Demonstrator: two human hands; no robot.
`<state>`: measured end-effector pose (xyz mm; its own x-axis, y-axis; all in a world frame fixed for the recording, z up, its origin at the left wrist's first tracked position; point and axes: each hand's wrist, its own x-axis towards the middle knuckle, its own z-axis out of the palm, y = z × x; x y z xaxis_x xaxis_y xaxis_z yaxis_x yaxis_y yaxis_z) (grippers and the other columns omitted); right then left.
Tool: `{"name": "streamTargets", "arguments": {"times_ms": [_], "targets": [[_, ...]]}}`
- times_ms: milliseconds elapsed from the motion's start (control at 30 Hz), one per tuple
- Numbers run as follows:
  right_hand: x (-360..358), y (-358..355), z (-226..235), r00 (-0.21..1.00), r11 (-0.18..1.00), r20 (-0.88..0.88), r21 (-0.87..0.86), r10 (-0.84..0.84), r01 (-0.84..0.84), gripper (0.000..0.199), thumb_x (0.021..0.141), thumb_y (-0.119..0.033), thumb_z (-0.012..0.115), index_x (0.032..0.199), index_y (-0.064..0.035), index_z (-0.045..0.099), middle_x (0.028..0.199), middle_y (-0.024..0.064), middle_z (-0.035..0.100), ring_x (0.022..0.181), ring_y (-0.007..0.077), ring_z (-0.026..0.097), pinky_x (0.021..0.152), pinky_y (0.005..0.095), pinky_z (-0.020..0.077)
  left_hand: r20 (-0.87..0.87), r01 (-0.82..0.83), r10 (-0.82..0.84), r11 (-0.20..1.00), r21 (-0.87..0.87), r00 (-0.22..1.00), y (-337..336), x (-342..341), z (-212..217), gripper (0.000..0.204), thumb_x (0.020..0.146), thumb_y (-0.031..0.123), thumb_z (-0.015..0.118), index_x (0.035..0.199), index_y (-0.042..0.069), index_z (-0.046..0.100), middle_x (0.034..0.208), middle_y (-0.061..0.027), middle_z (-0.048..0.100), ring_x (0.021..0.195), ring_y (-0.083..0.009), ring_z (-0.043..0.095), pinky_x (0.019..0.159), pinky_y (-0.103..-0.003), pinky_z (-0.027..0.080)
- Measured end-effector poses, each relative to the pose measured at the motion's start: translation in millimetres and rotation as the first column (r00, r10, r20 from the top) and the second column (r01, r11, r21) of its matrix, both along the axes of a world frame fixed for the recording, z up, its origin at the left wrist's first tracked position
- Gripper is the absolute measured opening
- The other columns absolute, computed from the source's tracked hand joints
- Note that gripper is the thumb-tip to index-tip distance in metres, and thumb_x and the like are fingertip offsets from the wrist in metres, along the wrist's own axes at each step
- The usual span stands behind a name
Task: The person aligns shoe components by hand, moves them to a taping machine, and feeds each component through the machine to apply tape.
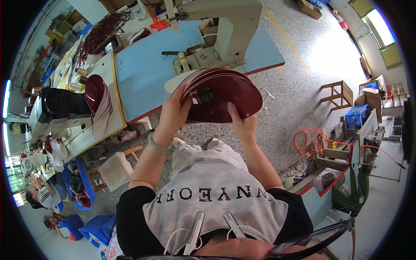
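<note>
Between my two hands is a stack of thin, glossy dark red curved sheets [242, 93] with pale edges, perhaps leather. My left hand [175, 108] grips its left end, fingers hidden beneath. At the lower right edge my right hand [243, 123] pinches it, thumb on top. A small dark shape [203, 96] shows on the top sheet near my left hand; I cannot tell whether it is an object or a reflection. Just beyond the stack stands a beige sewing machine [236, 39] on a blue tabletop [143, 73].
More red sheets [99, 97] stand fanned beside a black machine [60, 104] on the left bench. Dark red cords [104, 32] lie at the back left. A wooden stool [338, 95], an orange hose [307, 141] and a green machine [351, 190] are rightward. Another person [47, 195] sits far left.
</note>
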<state>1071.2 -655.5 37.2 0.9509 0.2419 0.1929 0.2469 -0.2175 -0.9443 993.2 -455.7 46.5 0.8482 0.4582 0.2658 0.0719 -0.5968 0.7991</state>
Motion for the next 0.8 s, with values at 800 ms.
{"name": "streamTargets", "arguments": {"times_ms": [800], "targets": [[38.7, 37.7, -206.7, 0.332, 0.831, -0.767, 0.543, 0.549, -0.12, 0.033, 0.089, -0.03, 0.061, 0.114, -0.01, 0.054, 0.107, 0.0091, 0.061, 0.087, 0.0229, 0.066, 0.063, 0.0369, 0.055, 0.081, 0.081, -0.122, 0.916, 0.392, 0.989, 85.1, 59.2, -56.3, 0.043, 0.089, 0.038, 0.059, 0.121, 0.009, 0.06, 0.112, -0.0133, 0.061, 0.105, -0.035, 0.053, 0.096, -0.045, 0.04]]}}
